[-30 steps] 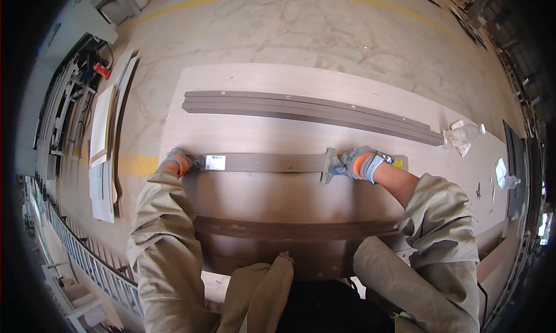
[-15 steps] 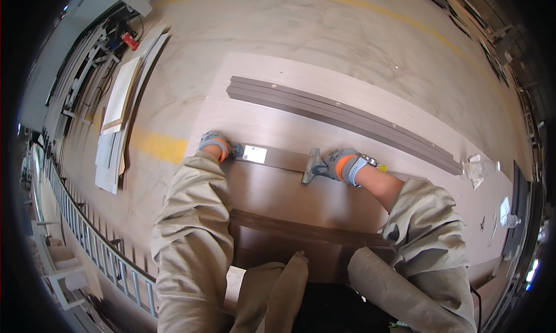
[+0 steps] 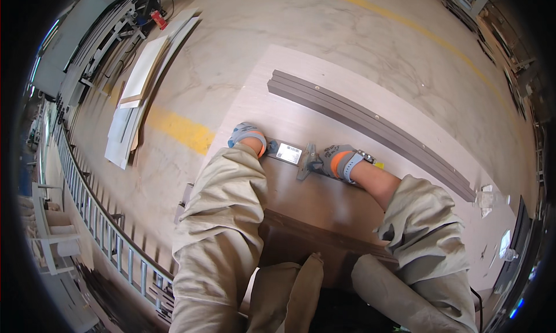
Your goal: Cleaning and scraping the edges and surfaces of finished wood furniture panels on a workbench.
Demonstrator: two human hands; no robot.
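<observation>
Well off at my 10 o'clock, pale boards [image 3: 142, 72] lie on the floor [image 3: 226, 55], away from what I am handling. Nearer, at about 10 to 11 o'clock from the middle of my view, my gloved left hand [image 3: 247, 135] rests at the left end of a brown strip [image 3: 282, 161]; its fingers meet the strip, but I cannot tell whether they curl round it or only press. The white label [image 3: 289, 153] is already on, close to that hand. Just beyond it a scraper-like tool [image 3: 307, 161] stands across the strip, and my gloved right hand [image 3: 337, 161], at 3 o'clock, is closed around it. I judge this piece to be partway through: labelled, with the tool not yet lifted off. Toward 2 o'clock a bundle of similar strips [image 3: 370, 124] lies apart on the desk [image 3: 301, 121]; I cannot tell whether those are finished or waiting.

As for looks, the strip lies flat on the desk, slanting from about 10 toward 4 o'clock. Its left end shows narrow, straight and dull brown; the label there is flat, with dark printing. Farther right, my hand and forearm cover much of its length, so its surface there is hard to judge.
</observation>
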